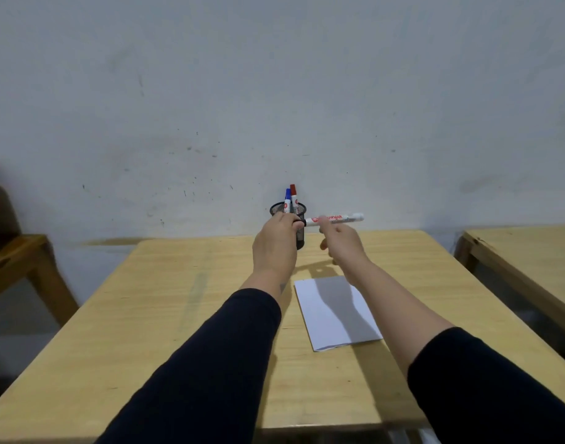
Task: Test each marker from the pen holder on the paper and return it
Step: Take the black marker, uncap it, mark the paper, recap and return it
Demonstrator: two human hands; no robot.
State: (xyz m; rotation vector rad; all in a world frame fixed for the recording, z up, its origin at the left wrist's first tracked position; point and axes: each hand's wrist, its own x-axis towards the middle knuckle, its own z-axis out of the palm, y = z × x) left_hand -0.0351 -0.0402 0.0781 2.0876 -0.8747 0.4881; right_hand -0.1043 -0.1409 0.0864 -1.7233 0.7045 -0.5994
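Note:
A black mesh pen holder (298, 209) stands at the table's far edge by the wall, with a blue-capped marker (287, 200) and a red-capped marker (293, 193) upright in it. A white marker (335, 219) lies level in the air in front of the holder. My right hand (340, 240) grips its barrel. My left hand (276, 243) pinches the black cap (299, 223) at the marker's left end; whether the cap is on or off the tip I cannot tell. A white sheet of paper (334, 312) lies on the table below my right forearm.
The wooden table (165, 315) runs from the wall toward me. A second wooden table (527, 251) stands to the right across a narrow gap. A wooden bench or chair (12, 254) sits at the left.

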